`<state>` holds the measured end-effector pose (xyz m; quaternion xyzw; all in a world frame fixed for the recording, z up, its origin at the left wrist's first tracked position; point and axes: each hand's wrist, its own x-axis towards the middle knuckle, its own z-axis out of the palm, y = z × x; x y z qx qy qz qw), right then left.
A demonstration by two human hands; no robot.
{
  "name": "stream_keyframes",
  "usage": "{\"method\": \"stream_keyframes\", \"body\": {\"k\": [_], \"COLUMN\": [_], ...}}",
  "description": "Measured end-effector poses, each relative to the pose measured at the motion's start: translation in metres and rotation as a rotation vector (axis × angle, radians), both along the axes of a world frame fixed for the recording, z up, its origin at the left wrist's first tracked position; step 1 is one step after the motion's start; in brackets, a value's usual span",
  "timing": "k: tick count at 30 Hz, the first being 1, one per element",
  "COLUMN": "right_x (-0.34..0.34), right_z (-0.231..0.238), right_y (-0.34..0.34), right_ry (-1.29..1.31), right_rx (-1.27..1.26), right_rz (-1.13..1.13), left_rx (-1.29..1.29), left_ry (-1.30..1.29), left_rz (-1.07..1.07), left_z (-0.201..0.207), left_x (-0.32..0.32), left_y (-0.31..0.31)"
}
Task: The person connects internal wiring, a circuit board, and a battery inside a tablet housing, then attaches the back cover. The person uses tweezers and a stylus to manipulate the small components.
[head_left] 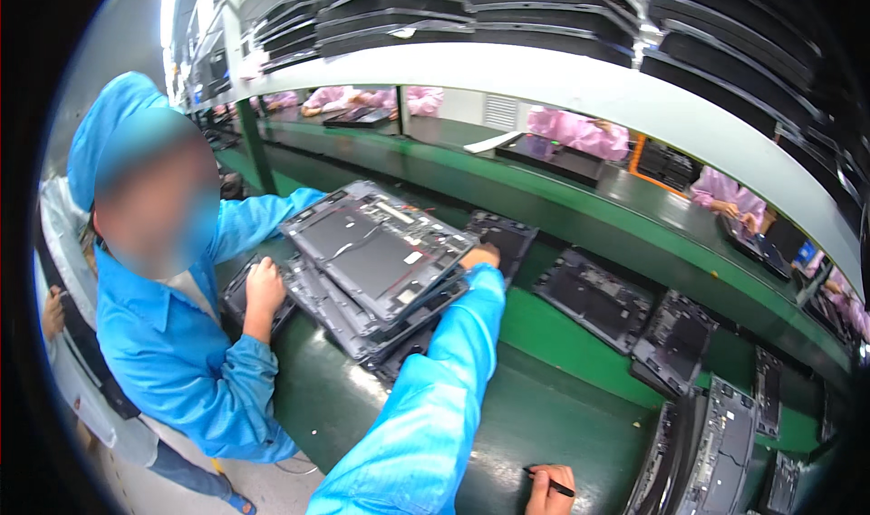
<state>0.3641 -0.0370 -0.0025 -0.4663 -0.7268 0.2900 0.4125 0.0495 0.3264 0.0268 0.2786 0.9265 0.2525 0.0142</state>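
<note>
A stack of dark laptop base shells stands at the middle left of the green bench, the top laptop shell [362,247] lying askew on those below. From the bottom edge my left arm stretches across to it. My left hand [480,257] is closed at the right corner of the top shell, its fingertips partly hidden. Low in the picture, my right hand [549,491] holds a slim black pen-like tool [563,490] above the bench; the hand is cut off by the edge. A co-worker's closed hand [264,286] is beside the stack's left side.
The co-worker in blue [172,334] stands at the left, one arm reaching behind the stack. More laptop shells lie along the green conveyor [566,352], with a leaning group [716,442] at lower right. A white shelf [544,66] of black trays overhangs. People in pink work beyond.
</note>
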Motion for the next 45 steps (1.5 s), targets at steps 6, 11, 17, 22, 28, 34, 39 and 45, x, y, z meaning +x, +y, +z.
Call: {"method": "stream_keyframes", "body": {"k": [6, 11, 17, 22, 28, 34, 39, 45], "right_x": [0.0, 0.002, -0.002, -0.005, 0.004, -0.011, -0.004, -0.005], "right_z": [0.001, 0.006, -0.016, -0.021, -0.032, -0.027, -0.043, -0.002], "right_y": [-0.002, -0.002, 0.003, 0.007, 0.006, 0.008, 0.011, -0.039], "right_ry": [0.018, 0.041, 0.036, 0.095, 0.14, 0.142, 0.094, 0.057], "right_rx": [0.074, 0.087, 0.123, 0.079, 0.108, 0.204, 0.241, 0.3], "right_rz": [0.001, -0.011, -0.027, -0.074, -0.099, 0.027, 0.001, -0.009], "left_rx": [-0.193, -0.189, 0.274, 0.086, -0.212, 0.579, 0.673, 1.079], "left_ry": [-0.063, -0.201, -0.145, 0.054, -0.107, -0.576, -0.329, -0.052], "left_rz": [0.02, -0.132, -0.094, 0.023, -0.352, -0.342, -0.34, -0.72], "left_z": [-0.001, 0.024, 0.033, 0.019, 0.001, -0.075, -0.027, 0.052], "left_x": [0.005, 0.002, -0.014, 0.03, 0.017, -0.155, -0.044, 0.11], "left_y": [0.002, -0.027, -0.005, -0.029, -0.032, 0.044, 0.017, -0.147]}}
